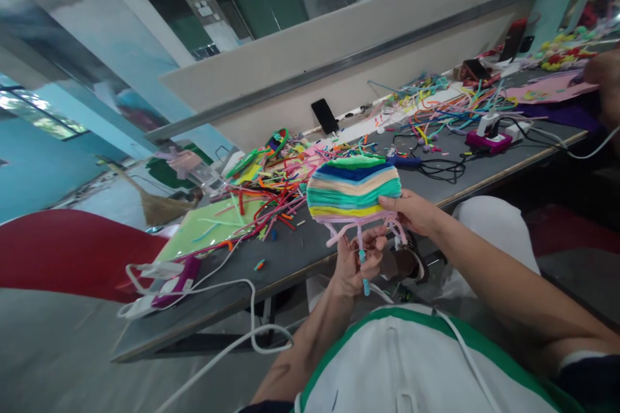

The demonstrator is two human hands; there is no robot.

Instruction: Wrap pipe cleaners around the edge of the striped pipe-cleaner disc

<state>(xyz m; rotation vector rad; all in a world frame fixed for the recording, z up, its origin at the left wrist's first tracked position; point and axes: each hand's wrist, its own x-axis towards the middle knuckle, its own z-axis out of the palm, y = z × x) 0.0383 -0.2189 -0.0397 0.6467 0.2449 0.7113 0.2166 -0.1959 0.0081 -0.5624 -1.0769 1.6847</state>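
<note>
A flat, rounded craft piece (353, 188) with fuzzy stripes of green, dark blue, peach, teal and yellow is held up just past the table's front edge. It looks made of pipe cleaners. My right hand (415, 211) grips its right side, thumb lying on the striped face. Pink pipe cleaner ends (343, 231) curl from the lower rim. Beneath that rim, the fingers of my left hand (357, 264) are closed around a hanging pale purple strand with a light blue piece (363, 257) on it. Exactly how the strand joins the panel is hard to make out.
Loose pipe cleaners (285, 190) cover the grey table (310, 251) to the left and back. A black phone (324, 116) leans at the divider. Purple power strips (489, 141) and white cables (252, 310) lie at the edges. Another person's hand (603, 87) shows at far right.
</note>
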